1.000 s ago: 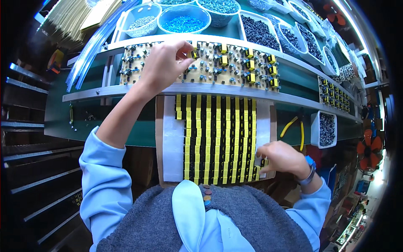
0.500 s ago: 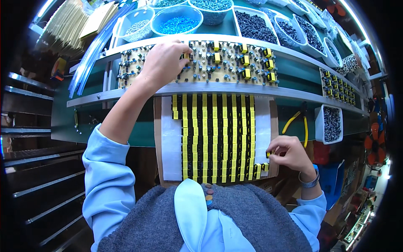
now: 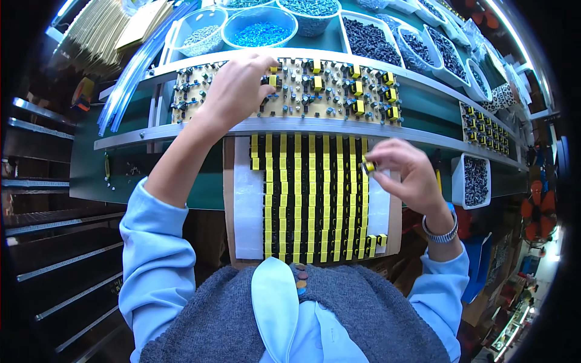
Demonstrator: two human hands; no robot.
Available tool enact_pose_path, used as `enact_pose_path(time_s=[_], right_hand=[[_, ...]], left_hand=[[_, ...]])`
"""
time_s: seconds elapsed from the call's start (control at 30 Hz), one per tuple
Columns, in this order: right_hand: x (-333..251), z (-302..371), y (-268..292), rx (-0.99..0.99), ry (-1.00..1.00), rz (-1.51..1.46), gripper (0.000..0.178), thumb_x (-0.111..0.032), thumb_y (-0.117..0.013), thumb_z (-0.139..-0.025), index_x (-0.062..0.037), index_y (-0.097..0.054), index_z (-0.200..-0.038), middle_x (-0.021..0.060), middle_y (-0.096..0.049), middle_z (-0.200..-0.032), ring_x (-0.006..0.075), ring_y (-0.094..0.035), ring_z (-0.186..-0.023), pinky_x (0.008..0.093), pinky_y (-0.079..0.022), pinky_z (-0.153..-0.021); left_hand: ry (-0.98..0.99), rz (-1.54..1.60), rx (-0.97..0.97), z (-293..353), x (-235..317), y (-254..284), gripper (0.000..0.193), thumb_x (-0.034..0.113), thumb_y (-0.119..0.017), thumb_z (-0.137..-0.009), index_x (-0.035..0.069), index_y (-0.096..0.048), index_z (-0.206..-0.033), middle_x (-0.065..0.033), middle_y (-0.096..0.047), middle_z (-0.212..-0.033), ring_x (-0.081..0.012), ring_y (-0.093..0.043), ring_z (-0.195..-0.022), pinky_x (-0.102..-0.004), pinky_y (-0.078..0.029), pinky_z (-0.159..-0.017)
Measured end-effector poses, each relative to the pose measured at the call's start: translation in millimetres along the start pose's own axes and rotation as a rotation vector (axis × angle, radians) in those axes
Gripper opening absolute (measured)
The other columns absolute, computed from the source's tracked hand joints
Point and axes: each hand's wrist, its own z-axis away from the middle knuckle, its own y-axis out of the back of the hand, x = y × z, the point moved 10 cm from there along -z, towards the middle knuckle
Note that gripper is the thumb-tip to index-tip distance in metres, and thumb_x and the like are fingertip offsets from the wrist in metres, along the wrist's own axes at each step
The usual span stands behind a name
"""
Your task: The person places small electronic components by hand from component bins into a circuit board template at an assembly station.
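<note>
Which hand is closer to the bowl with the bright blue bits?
Left. In the picture, the left hand, over the circuit boards, is just below the bowl; the right hand is farther off, down and right.

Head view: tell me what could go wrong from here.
The right hand pinches a small block near the edge of the packed rows; if it slips, it might drop among them.

The left hand is over the crowded board and may knock or bend the small parts standing there.

Two spare blocks sit outside the rows, at the lower right, where the right sleeve might brush them.
</note>
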Motion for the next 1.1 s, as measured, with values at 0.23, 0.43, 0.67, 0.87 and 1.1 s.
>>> enact_pose_path(time_s=[0.23,0.43,0.67,0.87,1.1], right_hand=[[-48.3,-75.9,-6.1,0.214,0.415,0.413,0.032,0.003,-0.065,-0.069,-0.0001,-0.063,-0.101,0.0097,-0.063,-0.078,0.0175,-0.058,-0.069,0.0268,-0.050,-0.064],[-29.8,-103.2,-28.4,0.074,0.255,0.567,0.037,0.000,-0.065,-0.069,-0.0013,-0.061,-0.105,0.0093,-0.063,-0.075,0.0187,-0.057,-0.067,0.0286,-0.050,-0.065],[-35.3,-108.1,-41.5,0.098,0.337,0.854,0.030,-0.002,-0.063,-0.070,-0.0022,-0.059,-0.100,0.0099,-0.063,-0.074,0.0212,-0.056,-0.069,0.0316,-0.049,-0.066],[-45.4,-107.4,-53.8,0.088,0.456,1.004,0.020,-0.001,-0.062,-0.070,-0.0027,-0.058,-0.090,0.0106,-0.062,-0.072,0.0236,-0.056,-0.070,0.0332,-0.048,-0.070],[-44.7,-110.0,-55.6,0.078,0.431,1.081,0.016,-0.001,-0.062,-0.071,-0.0030,-0.056,-0.086,0.0110,-0.061,-0.070,0.0245,-0.056,-0.069,0.0346,-0.047,-0.073]], left_hand=[[-0.048,-0.086,-0.337,87.3,34.4,-19.8,0.015,0.002,-0.071,-0.068,0.004,-0.059,-0.078,-0.0064,-0.058,-0.086,-0.0197,-0.056,-0.070,-0.0302,-0.047,-0.065],[-0.027,-0.043,-0.202,126.4,20.1,-37.8,0.009,0.000,-0.063,-0.072,0.000,-0.059,-0.080,-0.0095,-0.055,-0.080,-0.0210,-0.057,-0.066,-0.0292,-0.049,-0.059],[-0.024,0.063,-0.066,129.4,16.5,-39.3,0.016,-0.003,-0.063,-0.073,0.000,-0.057,-0.088,-0.0099,-0.056,-0.086,-0.0207,-0.056,-0.069,-0.0278,-0.050,-0.063],[-0.049,0.063,-0.062,128.8,16.0,-39.1,0.020,-0.004,-0.064,-0.073,0.000,-0.057,-0.091,-0.0108,-0.055,-0.089,-0.0212,-0.057,-0.070,-0.0275,-0.051,-0.064],[0.092,0.300,-0.265,126.8,3.1,-48.9,0.022,-0.005,-0.066,-0.072,0.000,-0.057,-0.092,-0.0110,-0.055,-0.093,-0.0213,-0.057,-0.073,-0.0273,-0.051,-0.066]])
